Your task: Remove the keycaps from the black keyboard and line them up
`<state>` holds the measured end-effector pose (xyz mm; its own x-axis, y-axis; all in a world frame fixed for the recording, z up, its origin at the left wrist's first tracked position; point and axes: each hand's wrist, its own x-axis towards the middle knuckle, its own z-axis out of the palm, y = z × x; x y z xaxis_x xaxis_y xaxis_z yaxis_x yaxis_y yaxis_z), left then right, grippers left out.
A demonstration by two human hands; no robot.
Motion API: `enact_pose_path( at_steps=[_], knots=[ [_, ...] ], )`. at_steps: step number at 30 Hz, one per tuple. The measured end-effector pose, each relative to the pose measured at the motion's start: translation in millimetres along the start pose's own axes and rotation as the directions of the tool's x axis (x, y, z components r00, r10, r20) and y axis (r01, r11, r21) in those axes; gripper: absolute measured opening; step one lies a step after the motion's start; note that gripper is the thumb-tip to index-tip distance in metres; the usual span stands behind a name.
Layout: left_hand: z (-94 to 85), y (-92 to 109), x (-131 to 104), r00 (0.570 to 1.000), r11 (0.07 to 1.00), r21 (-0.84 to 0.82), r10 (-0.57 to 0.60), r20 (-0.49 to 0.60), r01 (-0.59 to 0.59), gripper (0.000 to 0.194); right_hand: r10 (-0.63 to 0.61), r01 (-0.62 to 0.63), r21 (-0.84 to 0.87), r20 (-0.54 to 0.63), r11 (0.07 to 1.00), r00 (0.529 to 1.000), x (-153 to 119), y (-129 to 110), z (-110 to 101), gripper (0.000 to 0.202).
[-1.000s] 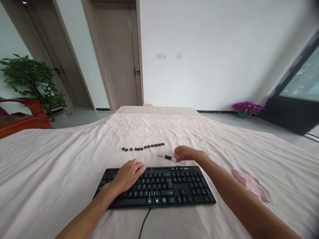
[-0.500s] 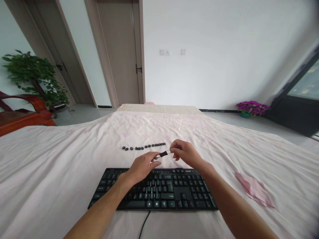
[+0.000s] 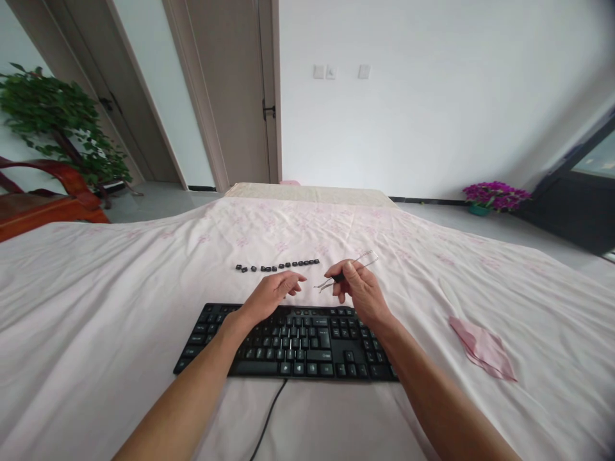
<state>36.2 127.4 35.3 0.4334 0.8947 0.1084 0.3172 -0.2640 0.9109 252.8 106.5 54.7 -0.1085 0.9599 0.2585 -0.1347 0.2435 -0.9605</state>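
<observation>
Plant (image 3: 57, 131) sits far left by the wooden chair (image 3: 45, 205), well off the pink sheet (image 3: 96, 307). Moving right, a row of loose black keycaps (image 3: 277, 266) lies just beyond the black keyboard (image 3: 288, 342). Left hand (image 3: 271, 296) hovers over the keyboard's top edge, fingers loosely spread, holding nothing. Right hand (image 3: 358, 291) pinches a wire keycap puller (image 3: 344, 274), prongs pointing left, above the keyboard's back edge. Pink cloth (image 3: 483, 349) lies far right.

The right hand (image 3: 358, 291) hides the middle of the wire tool (image 3: 346, 271). The loose keycaps (image 3: 277, 266) at 12 o'clock are too small to read. The keyboard's cable (image 3: 269, 416) runs off the bottom edge.
</observation>
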Motion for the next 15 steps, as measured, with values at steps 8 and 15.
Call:
enact_pose_path(
  at_steps=[8, 15],
  knots=[
    [18.2, -4.5, 15.0, 0.990, 0.964, 0.251, 0.059, 0.124, -0.089, 0.024, -0.107, 0.107, -0.287, 0.013, 0.952, 0.994, -8.5, 5.6, -24.6, 0.043],
    [47.4, -11.6, 40.8, 0.970, 0.983, 0.158, 0.057, 0.237, -0.096, 0.023, -0.100, 0.165, -0.413, 0.174, 0.896, 0.980, -12.1, 21.2, -37.9, 0.049]
  ],
)
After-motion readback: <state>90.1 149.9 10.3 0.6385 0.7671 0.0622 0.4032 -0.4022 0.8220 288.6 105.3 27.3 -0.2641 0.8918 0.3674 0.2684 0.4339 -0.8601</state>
